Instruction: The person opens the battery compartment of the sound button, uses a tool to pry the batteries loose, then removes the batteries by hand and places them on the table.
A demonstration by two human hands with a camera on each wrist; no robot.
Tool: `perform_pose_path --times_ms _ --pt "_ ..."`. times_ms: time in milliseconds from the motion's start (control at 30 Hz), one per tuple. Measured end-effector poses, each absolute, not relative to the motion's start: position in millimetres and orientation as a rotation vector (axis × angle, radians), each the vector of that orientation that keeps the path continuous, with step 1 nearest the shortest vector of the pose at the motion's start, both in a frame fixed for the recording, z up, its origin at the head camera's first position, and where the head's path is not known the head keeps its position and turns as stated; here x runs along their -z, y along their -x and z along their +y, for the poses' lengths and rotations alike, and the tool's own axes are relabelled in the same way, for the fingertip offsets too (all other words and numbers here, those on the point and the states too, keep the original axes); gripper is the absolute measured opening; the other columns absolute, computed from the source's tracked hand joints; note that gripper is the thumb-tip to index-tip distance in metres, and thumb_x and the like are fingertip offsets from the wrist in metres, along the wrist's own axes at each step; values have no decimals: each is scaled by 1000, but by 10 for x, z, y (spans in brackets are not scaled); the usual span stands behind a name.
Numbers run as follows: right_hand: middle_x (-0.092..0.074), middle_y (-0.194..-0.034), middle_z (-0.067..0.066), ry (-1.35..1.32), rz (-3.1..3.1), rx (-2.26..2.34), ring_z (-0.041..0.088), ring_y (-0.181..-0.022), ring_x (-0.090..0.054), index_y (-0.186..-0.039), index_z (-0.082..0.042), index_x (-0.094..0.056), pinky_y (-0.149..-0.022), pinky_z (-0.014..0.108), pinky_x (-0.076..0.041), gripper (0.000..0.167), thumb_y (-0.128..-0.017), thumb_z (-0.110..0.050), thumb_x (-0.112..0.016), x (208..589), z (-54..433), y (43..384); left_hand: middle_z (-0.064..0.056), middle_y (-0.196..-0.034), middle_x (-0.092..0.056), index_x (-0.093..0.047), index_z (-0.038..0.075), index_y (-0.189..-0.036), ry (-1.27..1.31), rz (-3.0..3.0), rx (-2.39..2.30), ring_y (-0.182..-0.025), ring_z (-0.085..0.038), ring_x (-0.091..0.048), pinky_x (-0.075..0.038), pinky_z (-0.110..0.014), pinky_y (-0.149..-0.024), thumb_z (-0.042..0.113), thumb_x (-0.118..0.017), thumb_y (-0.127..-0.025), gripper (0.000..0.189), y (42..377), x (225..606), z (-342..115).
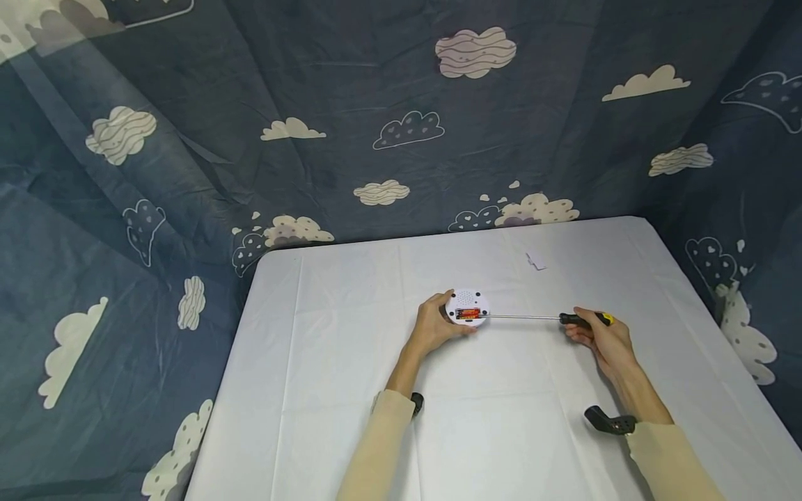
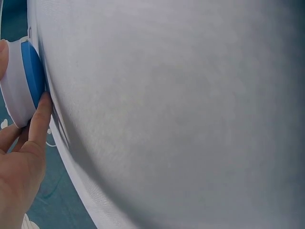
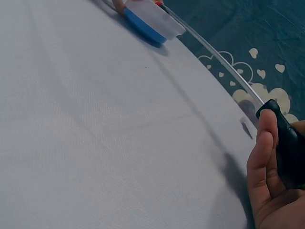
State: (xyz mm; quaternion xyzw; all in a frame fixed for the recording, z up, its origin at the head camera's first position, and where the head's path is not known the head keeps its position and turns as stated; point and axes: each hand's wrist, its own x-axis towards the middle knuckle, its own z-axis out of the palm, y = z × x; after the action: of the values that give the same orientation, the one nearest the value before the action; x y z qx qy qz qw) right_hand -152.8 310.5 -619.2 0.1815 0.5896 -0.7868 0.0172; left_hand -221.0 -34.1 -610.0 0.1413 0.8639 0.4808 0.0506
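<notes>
A round white device (image 1: 464,299) with a blue face (image 2: 33,74) lies blue side down on the white table. Its open battery compartment shows red-and-black batteries (image 1: 467,314). My left hand (image 1: 435,324) grips the device by its rim, thumb and fingers on opposite sides. In my right hand (image 1: 604,343) is a long screwdriver (image 1: 523,317), held by its black and yellow handle (image 3: 288,150). The shaft points left, and its tip reaches the battery compartment. Whether the tip touches a battery or the compartment edge, I cannot tell.
A small clear-and-dark piece (image 1: 536,262) lies on the white tablecloth (image 1: 351,299) beyond the device, to the right. A dark blue curtain (image 1: 338,76) with cloud prints hangs behind the table and along both sides. Each wrist wears a black camera mount (image 1: 609,422).
</notes>
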Motion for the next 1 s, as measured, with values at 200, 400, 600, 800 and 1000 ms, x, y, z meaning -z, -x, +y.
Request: perform_pose_path --times_ms 200,400,600,800,1000 --pt "-78 -75 2 -609 1806 2441 11 -63 -76 -103 -8 -62 -61 19 -62 16 -100 -22 -70 6193 3100 1499 -15 -138 -66 -50 -3 -149 -440 2623 -1475 -130 -25 -62 -47 -34 -117 26 -99 -68 99 2198 6091 -343" --pt "-78 -74 2 -639 1817 2420 11 -63 -75 -101 -8 -62 -60 19 -61 19 -99 -24 -72 6156 3081 1472 -17 -142 -64 -50 -4 -149 -442 2622 -1485 -135 -27 -60 -45 -35 -119 27 -99 -68 99 2188 6082 -341" --pt "-78 -72 1 -702 1832 2382 9 -62 -75 -93 -12 -67 -59 17 -61 16 -100 -25 -70 6116 3049 1451 -17 -141 -64 -50 -3 -150 -441 2625 -1479 -134 -26 -60 -46 -34 -119 26 -99 -69 99 2183 6097 -333" --pt "-77 -70 2 -755 1787 2401 10 -61 -75 -88 -14 -69 -59 17 -61 16 -100 -24 -69 6073 3020 1427 -17 -142 -63 -50 -4 -150 -432 2622 -1482 -135 -27 -60 -45 -36 -119 27 -99 -69 99 2173 6089 -331" --pt "-77 -70 3 -772 1751 2407 11 -61 -75 -85 -14 -71 -59 17 -61 19 -101 -24 -68 6011 2988 1387 -14 -138 -66 -50 -2 -150 -417 2641 -1456 -131 -25 -62 -45 -35 -119 29 -99 -69 100 2174 6082 -326"
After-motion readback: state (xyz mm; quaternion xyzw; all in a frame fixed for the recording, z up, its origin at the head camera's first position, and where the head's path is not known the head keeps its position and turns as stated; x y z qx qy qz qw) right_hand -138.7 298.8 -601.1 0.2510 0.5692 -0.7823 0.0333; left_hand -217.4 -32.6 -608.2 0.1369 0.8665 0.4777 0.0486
